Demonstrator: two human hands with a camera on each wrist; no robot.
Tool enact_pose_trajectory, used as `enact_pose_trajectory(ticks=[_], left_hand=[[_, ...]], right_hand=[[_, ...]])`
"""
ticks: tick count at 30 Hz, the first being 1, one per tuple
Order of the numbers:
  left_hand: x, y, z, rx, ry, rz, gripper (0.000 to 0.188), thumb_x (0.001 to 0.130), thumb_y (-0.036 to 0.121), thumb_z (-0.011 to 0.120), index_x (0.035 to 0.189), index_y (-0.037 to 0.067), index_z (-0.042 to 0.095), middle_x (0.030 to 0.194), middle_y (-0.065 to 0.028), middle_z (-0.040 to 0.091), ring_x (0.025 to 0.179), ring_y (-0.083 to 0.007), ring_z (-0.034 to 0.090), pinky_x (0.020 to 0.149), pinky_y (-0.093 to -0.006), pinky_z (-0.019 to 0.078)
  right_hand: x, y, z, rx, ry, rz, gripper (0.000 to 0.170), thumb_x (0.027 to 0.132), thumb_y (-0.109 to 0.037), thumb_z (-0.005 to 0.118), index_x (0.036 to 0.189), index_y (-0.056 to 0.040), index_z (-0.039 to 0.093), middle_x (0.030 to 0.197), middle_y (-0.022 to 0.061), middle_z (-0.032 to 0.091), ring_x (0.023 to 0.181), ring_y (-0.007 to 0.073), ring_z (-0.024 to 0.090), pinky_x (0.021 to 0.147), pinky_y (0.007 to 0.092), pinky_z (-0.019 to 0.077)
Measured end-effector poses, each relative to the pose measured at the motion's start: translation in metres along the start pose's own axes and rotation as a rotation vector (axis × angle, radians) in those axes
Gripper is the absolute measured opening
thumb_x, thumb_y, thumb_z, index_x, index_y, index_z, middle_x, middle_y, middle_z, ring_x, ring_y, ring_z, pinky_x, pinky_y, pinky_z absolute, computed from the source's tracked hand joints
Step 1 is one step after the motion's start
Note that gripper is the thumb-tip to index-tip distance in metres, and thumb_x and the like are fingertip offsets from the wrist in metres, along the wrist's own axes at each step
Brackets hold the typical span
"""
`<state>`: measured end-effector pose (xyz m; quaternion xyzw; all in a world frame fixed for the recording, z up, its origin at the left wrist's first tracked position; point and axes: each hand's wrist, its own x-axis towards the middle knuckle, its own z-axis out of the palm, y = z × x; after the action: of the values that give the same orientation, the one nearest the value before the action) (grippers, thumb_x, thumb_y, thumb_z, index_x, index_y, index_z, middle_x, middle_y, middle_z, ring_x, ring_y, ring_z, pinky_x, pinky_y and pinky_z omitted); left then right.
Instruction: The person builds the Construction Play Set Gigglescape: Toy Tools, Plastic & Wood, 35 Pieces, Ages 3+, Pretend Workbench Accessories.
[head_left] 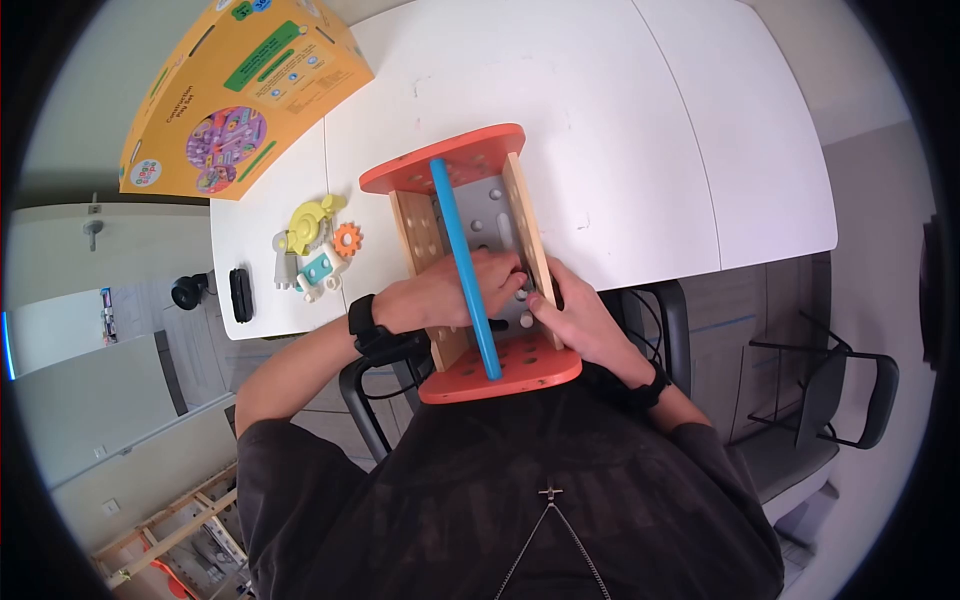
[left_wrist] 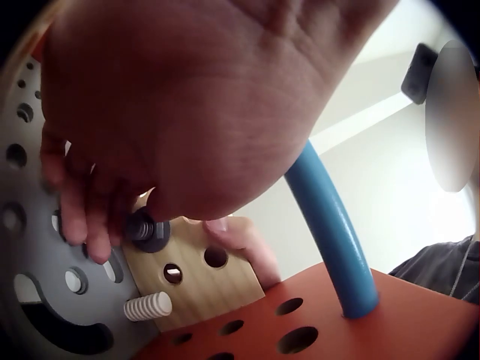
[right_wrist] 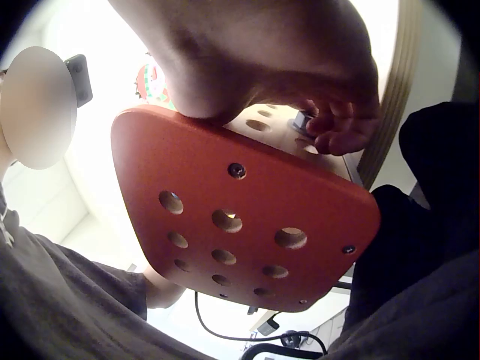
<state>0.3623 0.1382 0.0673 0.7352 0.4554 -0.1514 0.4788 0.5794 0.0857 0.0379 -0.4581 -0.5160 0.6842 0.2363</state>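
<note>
A toy toolbox with red-orange end panels (head_left: 540, 368), wooden side panels (head_left: 520, 200) and a blue handle rod (head_left: 455, 225) stands tilted before the person's body. My left hand (head_left: 435, 290) reaches in under the rod. Its fingers pinch around a dark grey nut (left_wrist: 148, 230) on a bolt by the right wooden side, partly hidden by the hand. My right hand (head_left: 585, 322) grips that side panel from outside, thumb over its top edge. Its curled fingers lie beside a grey hex bolt head (right_wrist: 302, 122). A white threaded screw end (left_wrist: 148, 306) pokes through the grey perforated panel (left_wrist: 45, 255).
On the white table (head_left: 620, 130) lie a yellow toy piece (head_left: 308, 225), an orange gear (head_left: 347, 239), a teal-and-white toy part (head_left: 320, 270) and a black case (head_left: 241, 294). An orange-yellow play set box (head_left: 290, 90) stands at the back left. A chair (head_left: 830, 400) is at the right.
</note>
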Motion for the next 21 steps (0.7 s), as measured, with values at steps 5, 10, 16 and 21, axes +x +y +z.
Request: enact_pose_trajectory(ticks=[5,10,16,21], left_hand=[[-0.003,-0.001,0.004,-0.059,0.055,0.004,0.036,0.112,0.034,0.051,0.128,0.002,0.057,0.106,-0.0202,0.072,0.109,-0.0395,0.067,0.101,-0.0493,0.0473],[-0.006,0.007,0.000,-0.074,0.040,-0.034,0.037,0.113,0.035,0.051,0.128,0.001,0.056,0.105,-0.0209,0.072,0.106,-0.0400,0.068,0.101,-0.0498,0.0475],[0.005,-0.006,0.007,-0.074,-0.006,0.002,0.042,0.112,0.039,0.052,0.128,0.000,0.053,0.105,-0.0220,0.071,0.104,-0.0398,0.068,0.102,-0.0503,0.0471],[-0.007,0.007,0.003,-0.131,0.090,0.002,0.041,0.113,0.035,0.051,0.131,-0.001,0.057,0.106,-0.0207,0.072,0.105,-0.0392,0.069,0.099,-0.0492,0.0491]], right_hand=[[-0.001,-0.004,-0.003,-0.027,-0.017,0.052,0.071,0.098,-0.019,0.065,0.160,0.0063,0.039,0.107,0.0192,0.070,0.075,0.0203,0.072,0.060,0.0341,0.0563],[0.002,0.010,0.000,-0.040,0.024,-0.045,0.072,0.098,-0.020,0.066,0.160,0.0067,0.039,0.104,0.0188,0.071,0.068,0.0193,0.070,0.060,0.0341,0.0557],[0.000,0.002,-0.001,-0.012,-0.002,0.023,0.072,0.098,-0.019,0.065,0.160,0.0063,0.039,0.098,0.0167,0.071,0.064,0.0177,0.068,0.057,0.0335,0.0543],[0.000,0.003,0.001,0.011,0.017,-0.009,0.070,0.099,-0.017,0.065,0.161,0.0048,0.039,0.095,0.0149,0.071,0.062,0.0169,0.066,0.053,0.0319,0.0520]])
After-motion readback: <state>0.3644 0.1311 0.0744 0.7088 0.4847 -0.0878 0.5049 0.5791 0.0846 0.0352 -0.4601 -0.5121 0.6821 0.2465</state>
